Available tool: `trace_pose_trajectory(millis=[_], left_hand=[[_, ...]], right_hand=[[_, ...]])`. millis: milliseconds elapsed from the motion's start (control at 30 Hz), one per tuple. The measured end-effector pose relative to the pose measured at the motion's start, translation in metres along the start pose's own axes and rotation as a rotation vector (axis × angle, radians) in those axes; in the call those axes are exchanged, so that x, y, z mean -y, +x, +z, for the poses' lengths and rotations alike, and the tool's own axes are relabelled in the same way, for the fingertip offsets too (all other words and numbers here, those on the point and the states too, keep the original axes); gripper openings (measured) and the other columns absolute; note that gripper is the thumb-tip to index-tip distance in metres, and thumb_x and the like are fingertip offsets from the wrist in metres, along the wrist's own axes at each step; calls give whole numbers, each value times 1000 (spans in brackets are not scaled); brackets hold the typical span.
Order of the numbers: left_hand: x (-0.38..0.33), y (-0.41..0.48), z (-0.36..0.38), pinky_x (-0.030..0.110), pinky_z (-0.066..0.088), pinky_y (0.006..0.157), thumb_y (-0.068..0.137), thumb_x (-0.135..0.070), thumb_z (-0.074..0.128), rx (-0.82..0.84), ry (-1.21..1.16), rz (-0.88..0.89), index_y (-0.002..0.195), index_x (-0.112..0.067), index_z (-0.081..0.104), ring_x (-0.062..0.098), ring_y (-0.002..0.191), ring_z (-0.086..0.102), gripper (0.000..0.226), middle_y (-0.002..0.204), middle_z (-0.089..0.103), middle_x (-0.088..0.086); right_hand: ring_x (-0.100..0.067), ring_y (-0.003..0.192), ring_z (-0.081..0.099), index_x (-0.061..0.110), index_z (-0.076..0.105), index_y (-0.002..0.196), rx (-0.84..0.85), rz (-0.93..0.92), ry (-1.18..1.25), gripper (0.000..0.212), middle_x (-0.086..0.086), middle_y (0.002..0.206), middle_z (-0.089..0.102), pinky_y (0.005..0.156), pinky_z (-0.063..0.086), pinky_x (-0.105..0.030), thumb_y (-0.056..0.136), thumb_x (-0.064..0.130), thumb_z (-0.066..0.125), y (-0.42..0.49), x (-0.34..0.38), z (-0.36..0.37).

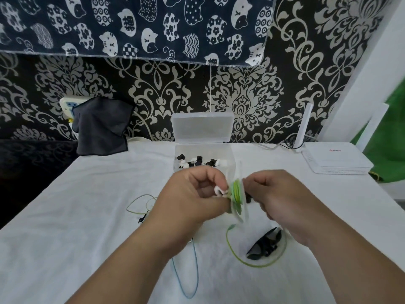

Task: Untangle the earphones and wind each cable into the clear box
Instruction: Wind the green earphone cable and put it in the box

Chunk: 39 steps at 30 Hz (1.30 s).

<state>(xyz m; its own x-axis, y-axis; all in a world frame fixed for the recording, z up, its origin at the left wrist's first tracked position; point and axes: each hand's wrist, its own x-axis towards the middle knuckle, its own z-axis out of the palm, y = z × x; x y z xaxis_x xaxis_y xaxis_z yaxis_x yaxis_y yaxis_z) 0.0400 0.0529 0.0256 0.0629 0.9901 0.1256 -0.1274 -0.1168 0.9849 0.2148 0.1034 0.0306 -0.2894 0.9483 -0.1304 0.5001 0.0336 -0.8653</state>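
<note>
Both hands are up over the middle of the white-covered table [87,216], close together, with a small coil of green cable [236,190] caught between them. The left hand [192,194] has its fingers curled in and pinches the near side of the coil, a white earbud [218,190] poking out by its fingertips. The right hand [278,200] is curled too, and pinches the coil from the other side. That spot is blurred, so I cannot tell how the turns lie. From the coil the loose green length drops to the cloth and sweeps round in a wide loop [258,263] below the right wrist, circling a black object [265,244] that lies on the table. A blue cable [195,273] runs out from under the left wrist toward the near edge. To the left lies a thin pale-green cable [138,200] with a small black piece [142,219] on it. Just behind the hands stands the clear box [230,154], its lid [201,128] tipped up against the patterned wall, with black and white earbuds [198,162] inside. A white router [335,159] sits at the far right and a dark cloth [100,126] hangs at the far left.
</note>
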Motion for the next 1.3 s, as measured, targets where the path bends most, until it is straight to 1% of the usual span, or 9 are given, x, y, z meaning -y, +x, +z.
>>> trace_pose_trajectory(millis=[100,200,333,600,700,800,967,1133,1300], left_hand=[[1,5,-6,22,53,60,66,16,70,-184,-55,13,68,-17,66,18,61,64,33,72,67,18],[1,6,-8,49,54,84,60,5,68,-289,-50,-27,67,-20,67,28,75,63,26,87,67,32],[2,5,-10,66,47,89,57,-2,70,-379,48,-66,69,-20,68,28,73,57,22,79,67,16],[3,3,-7,24,31,54,71,9,70,-389,193,-62,72,-15,64,14,46,33,25,46,50,-8],[2,1,-4,20,26,45,75,8,67,-383,279,-81,73,-16,64,11,41,26,25,44,40,-11],[1,0,-2,15,33,42,73,4,69,-352,448,-25,68,-22,65,3,40,39,27,50,51,-13],[7,0,-2,15,44,57,69,4,67,-229,847,172,66,-29,62,6,70,58,34,76,62,-14],[5,-3,0,14,42,54,70,2,69,-164,788,88,68,-29,65,1,61,57,32,71,63,-18],[-2,-6,3,22,41,48,74,3,69,-105,545,-71,69,-27,66,5,47,50,31,63,67,-8]], right_hand=[[-2,41,34,23,75,79,189,45,-87,35,13,53,41,51,26,-22,101,36,51,-3,-1,5],[-8,48,32,25,75,86,368,26,-90,35,11,57,41,53,26,-24,104,34,47,-8,2,7],[-10,52,28,21,75,88,453,2,-33,34,11,55,37,51,25,-22,104,32,47,-11,6,2],[-10,52,27,16,74,86,509,5,-14,35,9,56,35,51,25,-21,104,31,48,-17,11,1],[-10,51,26,14,74,84,520,7,13,36,8,55,33,51,24,-22,104,29,48,-19,14,1],[-9,49,27,14,74,82,467,-25,38,33,8,54,34,50,26,-21,102,27,51,-19,18,-1],[-9,47,29,19,74,77,284,-193,-107,24,10,50,31,47,28,-19,95,26,60,-21,26,-4],[-25,57,50,19,72,69,-18,-347,-164,21,-6,57,58,52,40,-31,89,21,68,-17,22,-8],[-4,46,52,22,72,72,-212,-328,-56,14,7,54,62,48,40,-11,86,18,74,-14,21,-9]])
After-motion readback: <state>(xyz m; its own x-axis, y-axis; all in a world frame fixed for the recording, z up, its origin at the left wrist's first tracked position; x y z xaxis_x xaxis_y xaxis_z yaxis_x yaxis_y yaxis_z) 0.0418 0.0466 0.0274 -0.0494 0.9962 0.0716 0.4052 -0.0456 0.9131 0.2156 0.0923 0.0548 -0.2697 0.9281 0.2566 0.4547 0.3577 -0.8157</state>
